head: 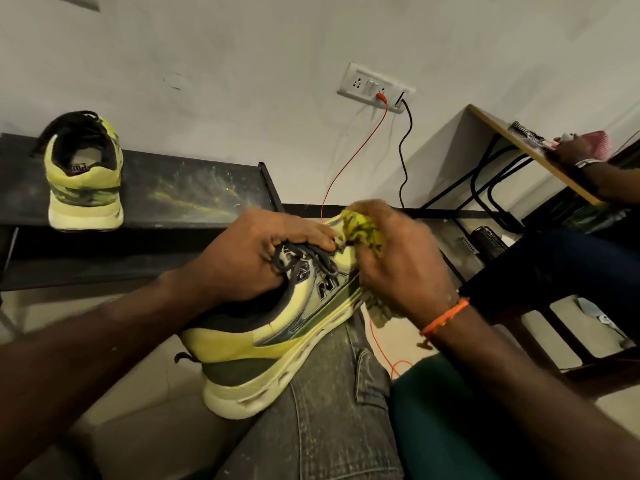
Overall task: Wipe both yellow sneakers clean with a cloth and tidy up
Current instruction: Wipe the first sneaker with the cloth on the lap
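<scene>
A plain pale wall with a socket plate (375, 87) and two cables, one red and one black, backs a low dark counter (194, 194) streaked with yellowish dust.

The sneaker in hand (273, 327) rests on the person's thigh, heel toward the camera and toe pointing away. The left hand (256, 252) grips it across the laces and tongue, fingers curled down over the top. The right hand (401, 268) is closed around a bunched yellow-and-black cloth (363, 232), pressed against the forefoot on the side nearest that hand; a tail of the cloth hangs below the wrist.

Judging by its build, the shoe should be light, with a thick springy sole and a soft upper that gives under pressure. It wants steadying at the laced throat or the firm heel, not the toe box, which would likely buckle. The cloth is limp and will mould to any curve.

Count: two yellow sneakers, one on the lap and the other sneaker (85, 174) standing alone on the counter, heel outward, well apart from the hands. One cloth. Two hands at work, plus another person's arm (588, 164) on a desk at the right edge
</scene>
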